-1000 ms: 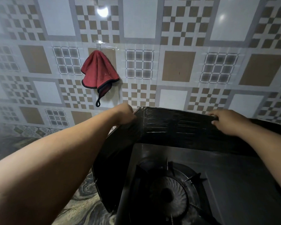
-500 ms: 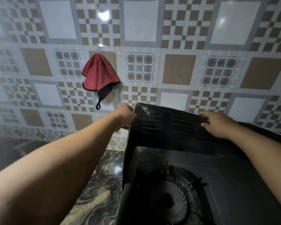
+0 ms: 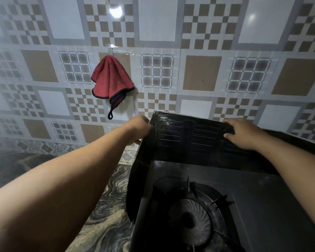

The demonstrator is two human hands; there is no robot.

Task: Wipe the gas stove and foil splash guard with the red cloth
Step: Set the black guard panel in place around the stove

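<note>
Both hands were on the guard [image 3: 189,135], none on the cloth [image 3: 110,77]. Left hand [image 3: 139,127] pinched the guard's top-left corner; right hand [image 3: 242,132] lay spread flat over its top edge, centre-right of frame. Cloth hung from a wall hook, upper left of centre, long axis vertical, loop at the bottom. It sat up and left of the left hand, so that hand was nearer. Stove [image 3: 262,206] sat lower right on the counter [image 3: 102,211], apparently unwiped.
</note>
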